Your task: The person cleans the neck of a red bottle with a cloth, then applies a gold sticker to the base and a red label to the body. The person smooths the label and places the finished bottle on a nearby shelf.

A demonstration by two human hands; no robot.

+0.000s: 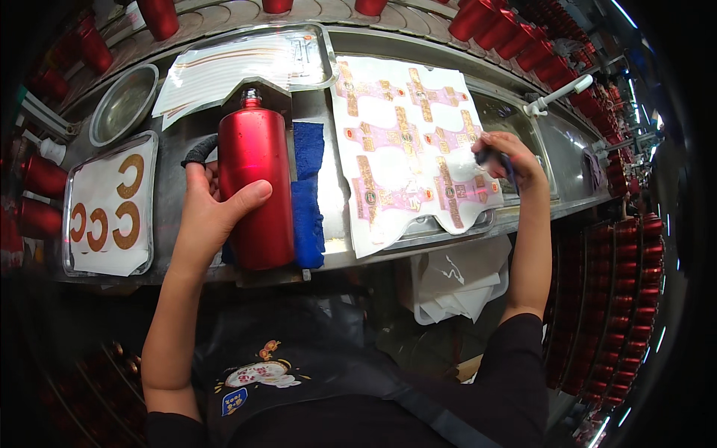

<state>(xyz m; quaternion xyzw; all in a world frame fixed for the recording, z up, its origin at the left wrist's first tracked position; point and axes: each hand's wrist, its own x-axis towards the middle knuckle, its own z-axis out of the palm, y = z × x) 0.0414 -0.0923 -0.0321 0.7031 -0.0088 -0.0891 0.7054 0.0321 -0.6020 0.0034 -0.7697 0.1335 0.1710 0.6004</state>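
Note:
My left hand (205, 201) grips a glossy red metal bottle (258, 198), thumb across its front and the other fingers partly behind it. A dark wrap covers one of its fingers. The bottle's bare threaded neck points away from me, towards a dark notched holder (263, 88). Close by on the right lies a blue pad (308, 198). Over the right edge of a white decal sheet (388, 153) with pink and gold printed pieces, my right hand (514, 160) is closed, fingers bent round something dark that is blurred by motion.
On the left stand a tray of gold C-shaped decals (71, 224) and a metal bowl (123, 104). A tray of striped sheets (327, 56) sits behind. A white tap (560, 95) rises beside a basin (534, 134). Below the counter hangs a bin of paper (459, 280); red bottles (605, 299) fill racks.

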